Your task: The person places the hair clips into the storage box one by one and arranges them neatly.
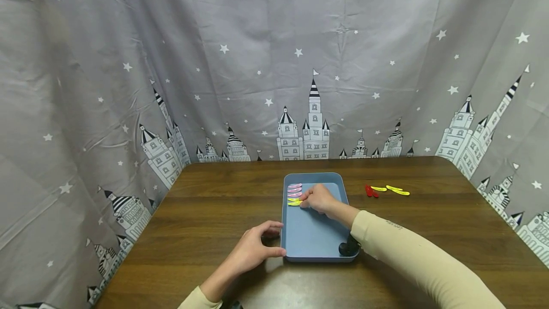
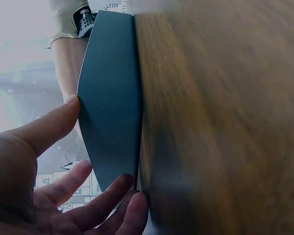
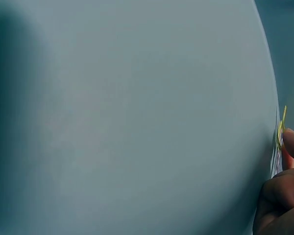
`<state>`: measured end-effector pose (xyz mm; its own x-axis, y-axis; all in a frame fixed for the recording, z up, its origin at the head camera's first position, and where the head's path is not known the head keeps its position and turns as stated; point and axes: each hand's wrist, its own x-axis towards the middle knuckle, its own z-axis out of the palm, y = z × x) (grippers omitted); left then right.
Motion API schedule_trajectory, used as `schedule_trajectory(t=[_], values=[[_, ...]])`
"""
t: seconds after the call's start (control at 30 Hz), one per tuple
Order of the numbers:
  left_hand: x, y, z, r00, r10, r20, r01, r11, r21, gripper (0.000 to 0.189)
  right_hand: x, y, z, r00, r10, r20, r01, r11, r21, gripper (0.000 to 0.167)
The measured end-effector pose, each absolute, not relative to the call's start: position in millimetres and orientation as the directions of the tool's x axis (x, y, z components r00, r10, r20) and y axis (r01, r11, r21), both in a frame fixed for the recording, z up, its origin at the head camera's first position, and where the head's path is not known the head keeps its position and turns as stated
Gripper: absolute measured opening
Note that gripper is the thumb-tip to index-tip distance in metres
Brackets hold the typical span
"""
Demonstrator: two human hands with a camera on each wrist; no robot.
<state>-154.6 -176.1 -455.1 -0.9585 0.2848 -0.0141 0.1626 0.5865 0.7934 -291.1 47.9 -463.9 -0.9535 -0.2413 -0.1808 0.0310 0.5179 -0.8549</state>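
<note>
A shallow blue tray (image 1: 315,237) lies on the wooden table. Pink snap hair clips (image 1: 294,190) line its upper left side in a column, with yellow hair clips (image 1: 293,202) just below them. My right hand (image 1: 319,199) reaches into the tray and pinches a yellow hair clip (image 3: 280,132) between thumb and finger, low over the tray floor. My left hand (image 1: 257,247) rests against the tray's left side. In the left wrist view its thumb (image 2: 63,112) touches the rim and its other fingers spread along the outer wall (image 2: 110,98).
Right of the tray, red hair clips (image 1: 371,191) and several yellow ones (image 1: 398,190) lie on the table (image 1: 429,232). A black wrist camera (image 1: 348,248) on my right arm overlaps the tray's lower right corner. A grey castle-print curtain (image 1: 257,61) hangs behind the table.
</note>
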Motion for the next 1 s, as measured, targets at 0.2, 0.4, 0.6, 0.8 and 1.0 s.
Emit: schedule_trajectory(t=[0.2,0.4,0.6,0.8,1.0], values=[[-153.8,-176.1,-454.3,-0.959,0.283,-0.017,0.158,0.585,0.796,0.059,-291.9,47.6,-465.5,-0.954,-0.247,-0.171,0.019,0.519,-0.854,0.003],[-153.7,-176.0,-453.9,-0.958,0.285,-0.003,0.169,0.579,0.798,0.059,-290.4,47.6,-463.6,-0.952,-0.257,-0.163,0.011,0.506,-0.862,0.005],[-154.3,-176.4,-454.4,-0.956,0.292,0.009,0.183,0.573,0.799,0.06,-290.5,47.2,-463.5,-0.951,-0.263,-0.159,0.007,0.497,-0.868,0.005],[-155.6,-176.4,-456.7,-0.958,0.286,0.004,0.18,0.592,0.786,0.059,-290.3,47.2,-461.8,-0.951,-0.264,-0.162,0.011,0.496,-0.868,0.007],[-154.8,-176.6,-457.5,-0.958,0.285,0.004,0.18,0.593,0.784,0.06,-289.3,47.9,-458.2,-0.946,-0.27,-0.179,0.022,0.499,-0.866,0.012]])
